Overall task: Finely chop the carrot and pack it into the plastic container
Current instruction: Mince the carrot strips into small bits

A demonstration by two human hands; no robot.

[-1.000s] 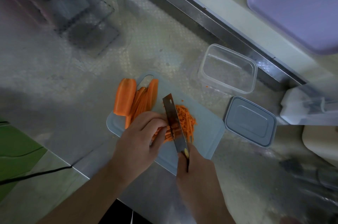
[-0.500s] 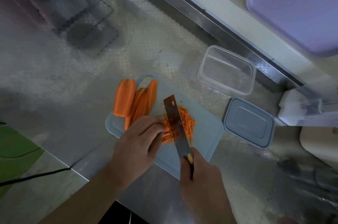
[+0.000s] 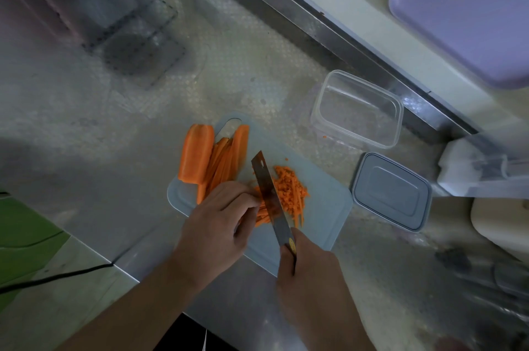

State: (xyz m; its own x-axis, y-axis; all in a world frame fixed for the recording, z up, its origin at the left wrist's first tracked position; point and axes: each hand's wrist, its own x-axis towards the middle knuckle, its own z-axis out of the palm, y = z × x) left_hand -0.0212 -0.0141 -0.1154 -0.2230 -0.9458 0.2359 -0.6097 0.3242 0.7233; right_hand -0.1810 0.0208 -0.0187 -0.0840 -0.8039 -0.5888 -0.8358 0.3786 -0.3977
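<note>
- Orange carrot strips (image 3: 264,214) lie on the pale blue cutting board (image 3: 323,207), long axes pointing away from the person — curled left hand (image 3: 220,224) pins them.
- Right hand (image 3: 309,270) grips the knife (image 3: 269,196), blade crossing the strips.
- Clear plastic container (image 3: 357,110) stands beyond the board on the table (image 3: 114,121).

On the patterned metal table (image 3: 143,121) lies the pale blue plastic cutting board (image 3: 323,207), carrying long orange carrot slabs (image 3: 197,153) at its left and finely chopped carrot bits (image 3: 289,190) at centre, with the clear rectangular plastic container (image 3: 356,110) behind-right and its grey lid (image 3: 390,190) just right.
</note>
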